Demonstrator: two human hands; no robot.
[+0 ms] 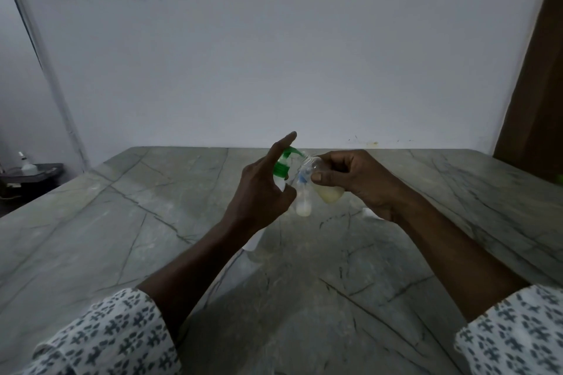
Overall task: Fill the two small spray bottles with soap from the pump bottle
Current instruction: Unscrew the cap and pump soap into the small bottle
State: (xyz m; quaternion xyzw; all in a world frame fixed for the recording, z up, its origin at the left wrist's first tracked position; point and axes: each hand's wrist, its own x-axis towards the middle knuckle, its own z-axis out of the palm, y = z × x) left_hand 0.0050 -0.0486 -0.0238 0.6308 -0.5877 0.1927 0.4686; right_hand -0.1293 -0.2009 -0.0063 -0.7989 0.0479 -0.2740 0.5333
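My left hand (262, 192) grips the white pump bottle (281, 166) around its neck, below the green pump head, with the index finger raised above the pump. My right hand (356, 183) holds a small clear bottle (330, 193) tilted, its open mouth against the green nozzle and pale yellow soap pooled in its low end. A second small bottle (303, 207) with a blue part inside stands upright on the table between my hands, with pale liquid in its bottom. My left hand hides most of the pump bottle's body.
All of this is above a grey-green stone table (152, 207) set against a white wall. A small white object (370, 211) lies on the table partly behind my right wrist. A dark low shelf (30, 173) stands far left, a brown door (536, 85) at right.
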